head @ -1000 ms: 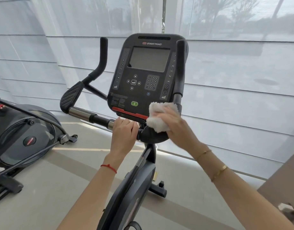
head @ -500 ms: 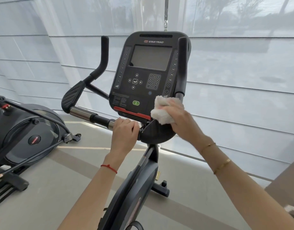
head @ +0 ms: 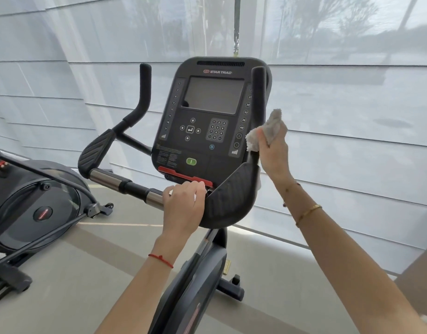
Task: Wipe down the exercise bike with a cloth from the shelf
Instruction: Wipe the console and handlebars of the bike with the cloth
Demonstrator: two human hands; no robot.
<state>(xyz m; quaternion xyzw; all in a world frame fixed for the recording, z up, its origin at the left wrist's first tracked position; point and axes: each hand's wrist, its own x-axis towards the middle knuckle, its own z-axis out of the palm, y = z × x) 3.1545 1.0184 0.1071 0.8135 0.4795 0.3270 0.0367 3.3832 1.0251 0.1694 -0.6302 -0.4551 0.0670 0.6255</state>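
A black exercise bike (head: 190, 292) stands before me, its console (head: 207, 121) facing me at centre. My right hand (head: 275, 153) holds a white cloth (head: 268, 131) wrapped around the lower part of the upright right handlebar (head: 258, 92), above the ribbed right elbow pad (head: 229, 201). My left hand (head: 183, 208) grips the horizontal handlebar (head: 125, 184) just below the console's red strip. The left upright handle (head: 142, 97) and left elbow pad (head: 96, 148) are untouched.
Another black exercise machine (head: 31, 208) stands at the left on the grey floor (head: 63, 285). Translucent window blinds (head: 352, 141) fill the wall behind the bike. A brown surface edge (head: 420, 280) shows at the lower right.
My right hand has slid the cloth up from the right elbow pad onto the upright right handlebar. My left hand has stayed on the horizontal bar.
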